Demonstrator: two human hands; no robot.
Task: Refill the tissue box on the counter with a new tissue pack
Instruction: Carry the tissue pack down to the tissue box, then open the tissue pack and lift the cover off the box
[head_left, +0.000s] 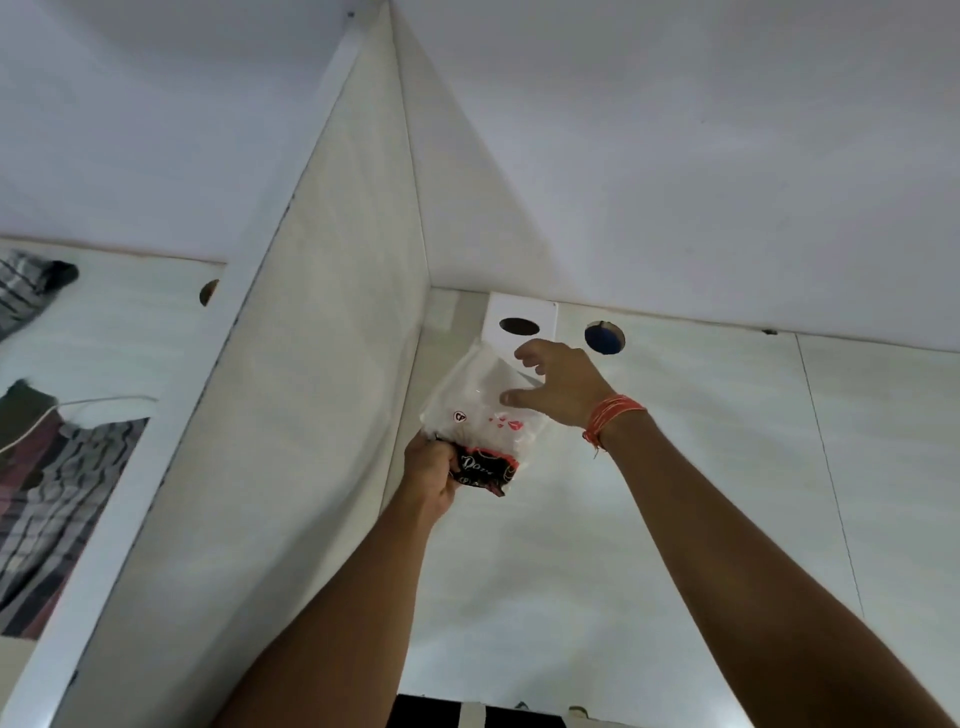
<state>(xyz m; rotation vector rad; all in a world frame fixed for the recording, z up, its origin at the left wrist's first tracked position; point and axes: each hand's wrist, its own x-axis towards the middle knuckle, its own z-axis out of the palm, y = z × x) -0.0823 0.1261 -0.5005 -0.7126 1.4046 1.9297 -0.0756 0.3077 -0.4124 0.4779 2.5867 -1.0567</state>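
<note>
A white tissue box (540, 317) with a dark oval slot stands at the back of the white counter (675, 493), against the wall near the corner. In front of it I hold a clear plastic tissue pack (472, 400) with red marks and a black printed end. My left hand (428, 475) is shut on the pack's black end. My right hand (558, 384), with orange threads on its wrist, rests on the pack's upper right side with its fingers spread, thumb against the plastic, just in front of the box.
A round hole (604, 338) with something blue in it lies in the counter right of the box. A white partition (291, 415) rises on the left. Beyond it lie striped and checked clothes (57, 499). A dark object (467, 714) sits at the bottom edge.
</note>
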